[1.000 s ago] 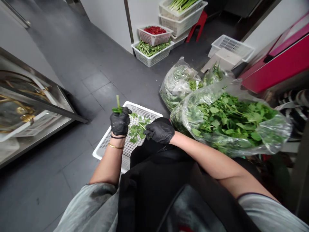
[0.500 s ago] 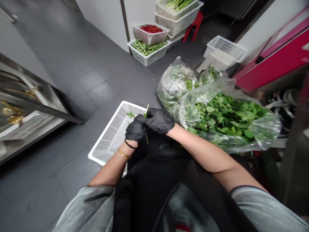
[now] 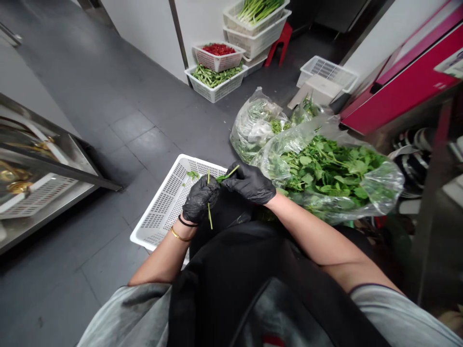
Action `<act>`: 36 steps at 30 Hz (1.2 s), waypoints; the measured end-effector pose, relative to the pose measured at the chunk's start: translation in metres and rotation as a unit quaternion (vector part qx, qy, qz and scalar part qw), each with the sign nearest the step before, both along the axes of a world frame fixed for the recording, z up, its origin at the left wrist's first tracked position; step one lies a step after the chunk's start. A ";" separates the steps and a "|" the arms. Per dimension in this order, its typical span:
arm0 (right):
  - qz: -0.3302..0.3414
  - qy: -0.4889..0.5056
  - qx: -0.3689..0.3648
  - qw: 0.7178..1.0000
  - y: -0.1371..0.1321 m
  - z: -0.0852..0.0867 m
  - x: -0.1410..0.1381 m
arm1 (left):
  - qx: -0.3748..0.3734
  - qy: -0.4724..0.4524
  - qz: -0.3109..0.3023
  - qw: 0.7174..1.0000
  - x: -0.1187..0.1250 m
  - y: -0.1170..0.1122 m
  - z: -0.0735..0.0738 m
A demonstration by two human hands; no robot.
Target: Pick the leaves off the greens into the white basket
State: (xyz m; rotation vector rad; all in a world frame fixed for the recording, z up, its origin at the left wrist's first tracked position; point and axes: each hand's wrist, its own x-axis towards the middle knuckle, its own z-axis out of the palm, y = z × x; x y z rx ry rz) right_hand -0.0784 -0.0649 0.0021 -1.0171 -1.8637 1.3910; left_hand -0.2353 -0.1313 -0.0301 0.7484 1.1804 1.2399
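Observation:
My left hand (image 3: 201, 196), in a black glove, is closed on a thin green stem (image 3: 210, 217) that sticks out above and below the fingers. Close beside it, my right hand (image 3: 250, 183), gloved too, pinches a leafy green sprig (image 3: 227, 177) whose stem points up and right. Both hands are over the near right side of a white perforated basket (image 3: 155, 202). A few green leaves (image 3: 193, 174) lie in that basket. To the right, an opened clear plastic bag (image 3: 383, 185) holds a heap of leafy greens (image 3: 325, 168).
Behind the greens is another plastic bag (image 3: 249, 127). Against the wall stand baskets of red chillies (image 3: 219, 49), green pods (image 3: 213, 77) and long green stalks (image 3: 258, 9). A metal shelf (image 3: 90, 180) is at left, a red cabinet (image 3: 405, 84) at right.
My hands have moved slightly apart, the right one drawing right with a leafy sprig. The stem in my left hand shows more clearly. The view has shifted a little.

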 end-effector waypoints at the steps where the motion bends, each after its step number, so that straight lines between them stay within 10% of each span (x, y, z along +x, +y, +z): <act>1: -0.007 0.013 0.017 1.000 -0.001 0.001 0.001 | 0.006 -0.002 0.008 1.000 0.002 -0.001 0.000; 8: 0.050 0.092 -0.227 0.968 -0.006 -0.002 -0.007 | 0.105 0.216 0.063 0.969 0.007 -0.007 -0.001; 14: 0.129 0.194 -0.277 0.932 -0.019 0.002 0.012 | 0.122 0.397 0.083 0.906 -0.007 -0.011 -0.005; 19: 0.067 0.166 -0.154 0.972 0.000 0.004 0.010 | 0.092 0.326 0.195 0.921 -0.022 0.000 -0.017; 22: 0.038 -0.027 0.012 0.999 0.014 0.001 -0.006 | 0.079 0.320 0.241 0.913 -0.031 0.002 -0.020; 25: 0.025 -0.212 0.135 0.968 0.013 0.006 -0.020 | 0.105 0.392 0.244 0.881 -0.034 -0.004 -0.017; 31: 0.101 -0.209 0.094 0.968 -0.001 0.030 -0.012 | 0.140 0.466 0.135 0.863 -0.008 -0.017 -0.007; 36: 0.107 -0.134 0.028 0.985 0.004 0.057 0.085 | 0.234 0.464 0.036 0.854 0.021 -0.005 -0.004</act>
